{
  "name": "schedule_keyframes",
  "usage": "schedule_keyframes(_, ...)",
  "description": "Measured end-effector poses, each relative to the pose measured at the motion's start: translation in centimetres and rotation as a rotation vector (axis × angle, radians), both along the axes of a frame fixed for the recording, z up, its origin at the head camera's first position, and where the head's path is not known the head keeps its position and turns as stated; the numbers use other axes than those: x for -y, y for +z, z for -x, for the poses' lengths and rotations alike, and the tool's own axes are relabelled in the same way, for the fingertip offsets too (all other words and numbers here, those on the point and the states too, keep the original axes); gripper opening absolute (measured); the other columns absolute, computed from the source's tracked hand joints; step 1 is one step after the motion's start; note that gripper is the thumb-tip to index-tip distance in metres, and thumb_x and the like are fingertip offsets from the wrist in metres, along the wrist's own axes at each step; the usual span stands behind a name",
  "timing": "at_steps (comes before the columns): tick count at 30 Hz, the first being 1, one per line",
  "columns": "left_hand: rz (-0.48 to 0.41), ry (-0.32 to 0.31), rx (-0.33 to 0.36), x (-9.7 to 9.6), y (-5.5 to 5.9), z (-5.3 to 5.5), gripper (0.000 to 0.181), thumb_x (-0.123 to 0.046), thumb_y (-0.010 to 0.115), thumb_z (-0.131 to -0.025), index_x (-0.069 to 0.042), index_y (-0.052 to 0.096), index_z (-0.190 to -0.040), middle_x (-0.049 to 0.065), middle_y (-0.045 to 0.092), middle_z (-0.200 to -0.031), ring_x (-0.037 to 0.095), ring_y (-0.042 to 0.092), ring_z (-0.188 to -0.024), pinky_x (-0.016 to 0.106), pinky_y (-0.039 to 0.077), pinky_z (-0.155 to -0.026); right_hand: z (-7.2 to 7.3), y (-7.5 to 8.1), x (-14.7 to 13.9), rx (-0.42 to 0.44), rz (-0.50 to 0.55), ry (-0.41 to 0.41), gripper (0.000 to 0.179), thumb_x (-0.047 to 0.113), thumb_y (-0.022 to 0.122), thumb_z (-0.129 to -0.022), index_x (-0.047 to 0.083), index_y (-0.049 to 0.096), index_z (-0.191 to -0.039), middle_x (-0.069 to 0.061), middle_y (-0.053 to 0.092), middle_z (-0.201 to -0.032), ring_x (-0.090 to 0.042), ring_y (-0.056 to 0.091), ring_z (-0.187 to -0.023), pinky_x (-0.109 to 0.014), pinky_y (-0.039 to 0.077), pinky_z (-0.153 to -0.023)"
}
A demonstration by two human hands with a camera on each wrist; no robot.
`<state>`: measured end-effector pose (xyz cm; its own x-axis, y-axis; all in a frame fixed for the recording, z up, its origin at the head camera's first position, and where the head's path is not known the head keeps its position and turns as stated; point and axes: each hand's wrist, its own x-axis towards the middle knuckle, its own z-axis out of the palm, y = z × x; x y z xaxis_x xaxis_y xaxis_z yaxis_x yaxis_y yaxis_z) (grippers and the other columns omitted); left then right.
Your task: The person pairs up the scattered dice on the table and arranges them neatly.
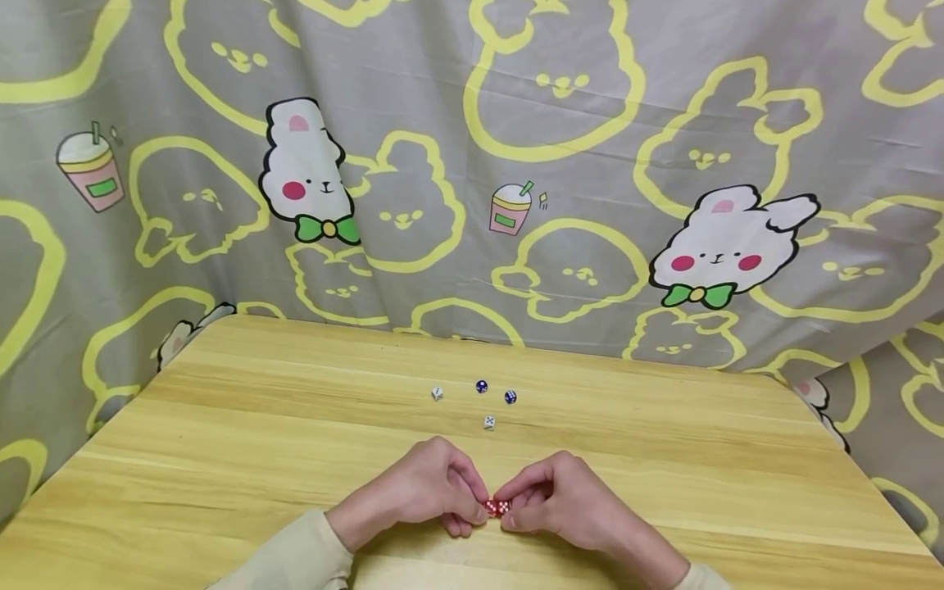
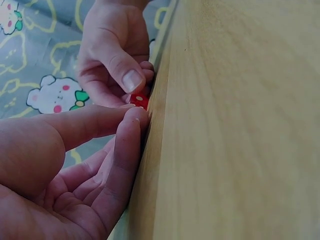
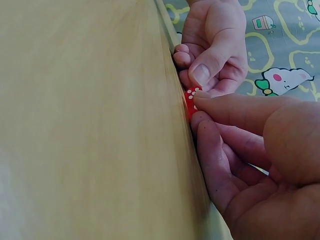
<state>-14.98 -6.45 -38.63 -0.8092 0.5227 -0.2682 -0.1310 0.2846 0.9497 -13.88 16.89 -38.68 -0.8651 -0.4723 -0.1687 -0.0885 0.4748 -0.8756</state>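
Two translucent red dice with white pips sit side by side at the tabletop, close in front of the person. My left hand [image 1: 428, 490] pinches the left red die [image 1: 491, 507] between thumb and fingers. From the other side, my right hand [image 1: 574, 501] pinches the right red die [image 1: 505, 508]. Both sets of fingertips nearly meet around the pair. In the left wrist view a red die [image 2: 139, 100] shows between the two hands, partly covered by fingers. The right wrist view shows red dice [image 3: 190, 96] at the thumb tips, also partly hidden.
Beyond the hands, two white dice [image 1: 437, 393] [image 1: 490, 423] and two blue dice [image 1: 482, 386] [image 1: 510, 397] lie scattered on the wooden table [image 1: 243, 426]. A grey curtain [image 1: 442, 98] with yellow outlines and cartoon animals hangs along the table's back and sides.
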Motion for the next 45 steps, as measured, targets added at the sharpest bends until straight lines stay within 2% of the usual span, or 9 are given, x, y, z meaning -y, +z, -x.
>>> schedule_keyframes(11, 0.000, -0.004, 0.013, 0.1, 0.1, 0.1, 0.011, 0.005, 0.084, -0.081, 0.001, 0.075, -0.087, 0.013, 0.078, -0.074, 0.013, 0.071, -0.057, 0.027, 0.061, -0.055, 0.2, -0.2, -0.2, 0.021, 0.028, -0.008, 0.020, 0.011, 0.090, -0.082, 0.009, 0.084, -0.101, -0.006, 0.079, -0.083, -0.007, 0.066, -0.069, -0.017, 0.049, -0.058)
schedule_keyframes(24, 0.008, -0.007, 0.004, 0.2, 0.4, 0.0, 0.011, 0.005, 0.083, -0.081, 0.001, 0.075, -0.087, 0.012, 0.078, -0.073, 0.013, 0.070, -0.057, 0.027, 0.061, -0.055, 0.1, 0.0, -0.2, 0.048, 0.015, -0.017, 0.018, 0.017, 0.091, -0.082, 0.013, 0.083, -0.098, -0.003, 0.079, -0.083, -0.009, 0.068, -0.071, -0.019, 0.051, -0.061)
schedule_keyframes(35, 0.101, 0.033, -0.086, 1.0, 0.9, 0.7, 0.013, 0.000, 0.087, -0.082, -0.001, 0.077, -0.091, 0.008, 0.077, -0.074, 0.014, 0.069, -0.058, 0.031, 0.061, -0.056, 0.1, 0.1, -0.3, 0.064, 0.016, -0.021, 0.018, 0.015, 0.091, -0.082, 0.012, 0.084, -0.098, -0.002, 0.079, -0.082, -0.009, 0.067, -0.071, -0.018, 0.050, -0.060)
schedule_keyframes(40, 0.137, 0.081, -0.126, 1.3, 1.2, 1.1, 0.014, -0.005, 0.088, -0.083, -0.003, 0.077, -0.093, 0.005, 0.076, -0.074, 0.014, 0.069, -0.061, 0.030, 0.060, -0.056, 0.1, 0.0, -0.3, 0.065, 0.034, -0.021, 0.019, 0.011, 0.091, -0.082, 0.009, 0.083, -0.100, -0.004, 0.079, -0.082, -0.009, 0.066, -0.070, -0.018, 0.050, -0.059)
schedule_keyframes(45, 0.174, 0.150, -0.204, 1.9, 1.5, 1.5, 0.017, -0.010, 0.088, -0.084, -0.004, 0.078, -0.096, 0.004, 0.075, -0.075, 0.014, 0.069, -0.064, 0.031, 0.060, -0.058, 0.2, 0.0, -0.3, 0.052, 0.029, -0.012, 0.019, 0.013, 0.091, -0.082, 0.010, 0.084, -0.099, -0.004, 0.079, -0.082, -0.008, 0.067, -0.070, -0.018, 0.050, -0.059)
